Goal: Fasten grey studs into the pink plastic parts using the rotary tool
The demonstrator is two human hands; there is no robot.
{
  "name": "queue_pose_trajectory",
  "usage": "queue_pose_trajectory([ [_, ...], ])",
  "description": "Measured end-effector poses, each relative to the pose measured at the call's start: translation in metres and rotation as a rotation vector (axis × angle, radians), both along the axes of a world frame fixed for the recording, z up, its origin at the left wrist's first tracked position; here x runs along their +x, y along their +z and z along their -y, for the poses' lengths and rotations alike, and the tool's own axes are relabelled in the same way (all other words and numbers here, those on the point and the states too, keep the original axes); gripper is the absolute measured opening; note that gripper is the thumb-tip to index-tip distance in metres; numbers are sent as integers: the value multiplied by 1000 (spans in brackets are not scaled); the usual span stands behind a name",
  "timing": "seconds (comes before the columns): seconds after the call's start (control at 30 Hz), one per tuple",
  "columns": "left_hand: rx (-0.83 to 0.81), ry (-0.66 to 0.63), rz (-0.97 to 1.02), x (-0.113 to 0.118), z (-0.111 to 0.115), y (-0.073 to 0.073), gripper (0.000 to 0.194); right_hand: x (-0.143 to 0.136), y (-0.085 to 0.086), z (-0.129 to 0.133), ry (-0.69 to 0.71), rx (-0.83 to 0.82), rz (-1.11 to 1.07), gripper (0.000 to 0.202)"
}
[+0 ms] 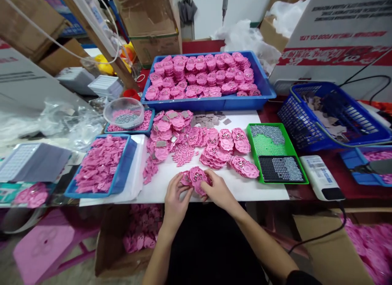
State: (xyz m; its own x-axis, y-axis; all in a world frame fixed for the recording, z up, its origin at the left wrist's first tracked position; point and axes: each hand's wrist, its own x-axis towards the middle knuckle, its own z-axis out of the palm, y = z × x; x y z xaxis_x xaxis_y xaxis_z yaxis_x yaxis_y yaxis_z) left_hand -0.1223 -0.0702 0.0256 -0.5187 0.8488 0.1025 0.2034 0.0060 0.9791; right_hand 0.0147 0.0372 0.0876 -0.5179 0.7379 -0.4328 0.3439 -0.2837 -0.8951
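Observation:
Near the table's front edge, my left hand (177, 197) is closed on a small stack of pink plastic pieces (197, 178), its fingers on their left side. My right hand (216, 189) grips the same pieces from the right, thumb on top. Beyond my hands lies a heap of pink pieces (162, 130), some with grey squares on them, beside a pile of tiny pink parts (183, 155). Stacked pink pieces (214, 154) lie to the right, next to a green tray (250, 144) with small metal parts and a black perforated plate (266, 168).
A large blue tray (208, 102) of stacked pink pieces stands at the back. Blue trays of pink parts (99, 164) and a clear bowl (124, 113) are left. At right are a white device (321, 177) and a blue basket (306, 117). Below stands a cardboard box (112, 240).

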Motion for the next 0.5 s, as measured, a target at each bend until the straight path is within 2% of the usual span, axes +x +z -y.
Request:
queue_pose_trajectory([
  [0.13,-1,-3,-186,2,1,1,44,8,4,-8,71,76,63,34],
  [0.3,39,72,-392,5,-6,0,40,19,6,-8,80,192,181,46],
  [0.5,57,73,-493,5,-6,-2,35,24,8,-6,49,461,327,48],
])
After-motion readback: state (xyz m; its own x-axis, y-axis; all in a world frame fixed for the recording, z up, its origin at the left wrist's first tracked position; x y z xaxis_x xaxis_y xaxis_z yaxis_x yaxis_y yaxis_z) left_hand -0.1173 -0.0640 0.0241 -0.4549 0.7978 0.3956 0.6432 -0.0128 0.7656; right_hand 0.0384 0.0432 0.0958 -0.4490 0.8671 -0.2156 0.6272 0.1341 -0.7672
